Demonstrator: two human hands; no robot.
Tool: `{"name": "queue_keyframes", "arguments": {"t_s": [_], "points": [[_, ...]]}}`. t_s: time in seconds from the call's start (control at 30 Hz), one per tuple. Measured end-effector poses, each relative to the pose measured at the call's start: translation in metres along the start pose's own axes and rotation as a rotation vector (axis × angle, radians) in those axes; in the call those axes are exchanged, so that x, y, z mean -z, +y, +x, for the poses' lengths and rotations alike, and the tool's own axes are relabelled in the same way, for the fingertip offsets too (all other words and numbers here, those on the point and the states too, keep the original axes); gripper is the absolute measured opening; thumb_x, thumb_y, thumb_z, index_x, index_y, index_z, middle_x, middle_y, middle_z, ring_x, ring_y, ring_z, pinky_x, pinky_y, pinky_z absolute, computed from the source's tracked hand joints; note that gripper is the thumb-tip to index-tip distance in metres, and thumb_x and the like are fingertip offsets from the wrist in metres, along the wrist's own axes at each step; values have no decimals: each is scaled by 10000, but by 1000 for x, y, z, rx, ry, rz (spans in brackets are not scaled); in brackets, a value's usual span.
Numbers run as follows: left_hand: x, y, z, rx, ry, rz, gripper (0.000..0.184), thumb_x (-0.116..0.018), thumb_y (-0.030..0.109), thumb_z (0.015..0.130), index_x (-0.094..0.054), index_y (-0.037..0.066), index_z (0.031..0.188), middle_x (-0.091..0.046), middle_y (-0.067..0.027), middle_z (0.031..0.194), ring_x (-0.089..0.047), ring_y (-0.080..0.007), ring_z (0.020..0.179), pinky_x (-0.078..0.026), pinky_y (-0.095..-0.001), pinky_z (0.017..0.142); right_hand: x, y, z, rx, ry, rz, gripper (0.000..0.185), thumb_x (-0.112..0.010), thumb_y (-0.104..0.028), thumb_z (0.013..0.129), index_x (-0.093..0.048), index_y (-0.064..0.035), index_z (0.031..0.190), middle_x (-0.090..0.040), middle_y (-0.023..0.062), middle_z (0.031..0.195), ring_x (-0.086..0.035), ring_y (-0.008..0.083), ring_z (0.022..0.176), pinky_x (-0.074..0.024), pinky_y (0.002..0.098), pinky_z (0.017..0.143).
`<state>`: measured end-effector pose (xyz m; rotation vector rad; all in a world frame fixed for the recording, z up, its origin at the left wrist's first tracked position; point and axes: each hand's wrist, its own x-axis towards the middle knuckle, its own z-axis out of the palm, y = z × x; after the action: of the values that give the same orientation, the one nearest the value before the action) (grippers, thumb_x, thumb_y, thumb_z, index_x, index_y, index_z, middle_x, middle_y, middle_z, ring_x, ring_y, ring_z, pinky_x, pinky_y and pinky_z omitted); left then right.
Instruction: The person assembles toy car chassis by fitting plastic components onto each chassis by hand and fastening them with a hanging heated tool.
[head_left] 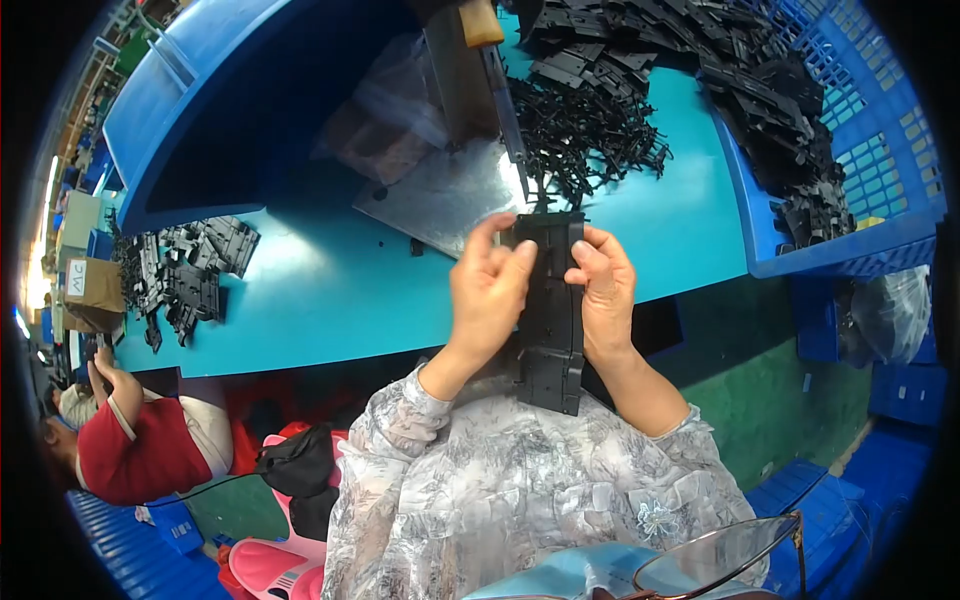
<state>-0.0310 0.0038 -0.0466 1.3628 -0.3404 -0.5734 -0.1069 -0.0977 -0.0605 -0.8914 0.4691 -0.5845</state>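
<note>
Pinching far end of long rectangular black plastic part (549,335) with thumbs and fingers of left hand (487,295), right hand (607,295); near heap of spindly black pieces (590,140) on teal tabletop (300,315)

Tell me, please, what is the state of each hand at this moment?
Left hand: closed, holding the long black plastic part at its left edge.
Right hand: closed, holding the same part at its right edge.
</note>
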Motion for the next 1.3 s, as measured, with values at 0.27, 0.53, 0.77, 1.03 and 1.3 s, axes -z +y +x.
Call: {"name": "queue_keyframes", "arguments": {"t_s": [0.27,0.53,0.77,1.03,1.3], "points": [[22,11,7,324,-181,-252,364,-607,255,852,-541,-14,1088,-467,39,575,-424,-54,394,-329,-180,333,0,-7,3,-133,-68,253,320,-552,-208,851,-491,37,1048,-601,98,871,-589,91,680,-515,202,622],[27,18,10,267,-159,-296,244,-591,166,850,-617,-6,1020,-626,-25,811,-567,-72,650,-459,-203,555,-5,-13,7,-211,-141,275,335,-576,-247,840,-508,24,1025,-599,68,884,-582,84,725,-491,190,658],[31,31,12,245,-133,-287,231,-585,107,828,-616,-8,1026,-637,-29,842,-573,-75,675,-468,-217,586,-12,-14,13,-220,-126,126,329,-559,-272,856,-530,11,1021,-565,1,831,-513,13,692,-433,145,637],[34,45,13,248,-146,-311,304,-591,105,786,-586,-50,1047,-642,-65,900,-602,-97,750,-492,-206,650,-15,-27,20,-210,-309,50,311,-515,-218,878,-521,45,1042,-558,14,882,-503,5,726,-424,122,645],[36,45,14,270,-142,-349,298,-577,127,786,-588,-55,1022,-645,-68,882,-605,-108,742,-473,-205,630,-17,-33,24,-224,-347,64,328,-506,-192,881,-515,70,1078,-573,41,935,-475,-7,712,-413,114,612]]}}
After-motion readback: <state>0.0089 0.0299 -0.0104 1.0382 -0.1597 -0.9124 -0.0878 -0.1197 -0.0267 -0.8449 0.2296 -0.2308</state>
